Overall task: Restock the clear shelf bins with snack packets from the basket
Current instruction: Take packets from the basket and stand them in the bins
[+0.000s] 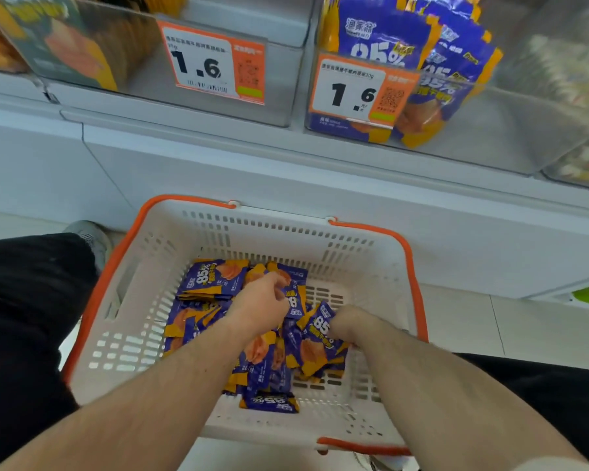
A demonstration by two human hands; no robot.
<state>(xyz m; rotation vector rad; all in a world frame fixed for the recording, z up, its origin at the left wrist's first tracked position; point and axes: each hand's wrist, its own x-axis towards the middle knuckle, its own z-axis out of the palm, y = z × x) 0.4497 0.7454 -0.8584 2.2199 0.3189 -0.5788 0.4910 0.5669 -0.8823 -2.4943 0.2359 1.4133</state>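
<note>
Both hands deep in the basket (371, 253) — gathering purple snack packets (215, 280).
My left hand (262, 302) pinches one packet at twelve o'clock; my right hand (349, 322) clutches another — light, crinkly, slippery, so probably best pinched at edges.

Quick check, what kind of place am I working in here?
Most likely a shop aisle: price tags reading 1.6 on clear shelf bins, and a shopping basket of snack packets on the floor.

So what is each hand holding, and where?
Left hand pinches a packet at its edge; right hand grips another packet near its top.
</note>
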